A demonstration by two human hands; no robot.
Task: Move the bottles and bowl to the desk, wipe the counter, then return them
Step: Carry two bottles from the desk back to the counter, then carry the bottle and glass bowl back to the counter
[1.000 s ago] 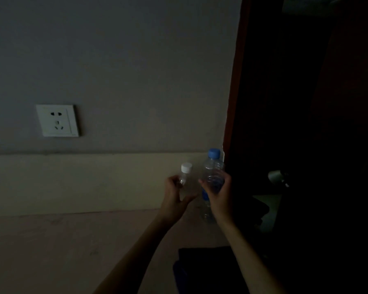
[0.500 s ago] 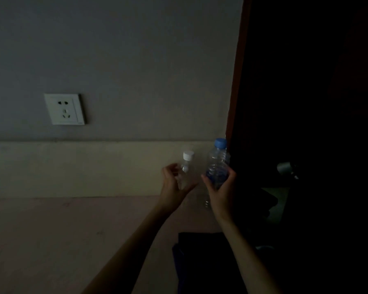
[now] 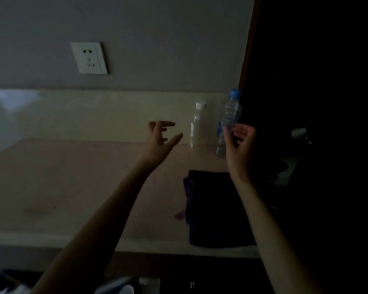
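Two clear plastic bottles, white-capped (image 3: 198, 126) and blue-capped (image 3: 228, 122), are stood on the smooth counter (image 3: 72, 183); both the left hand (image 3: 160, 137) and the right hand (image 3: 241, 145) are held open-fingered, grasping nothing.

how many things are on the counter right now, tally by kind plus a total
Clear plastic bottles: 2, the white-capped bottle and the blue-capped bottle
Dark folded cloths: 1, the dark cloth
Total: 3 on the counter
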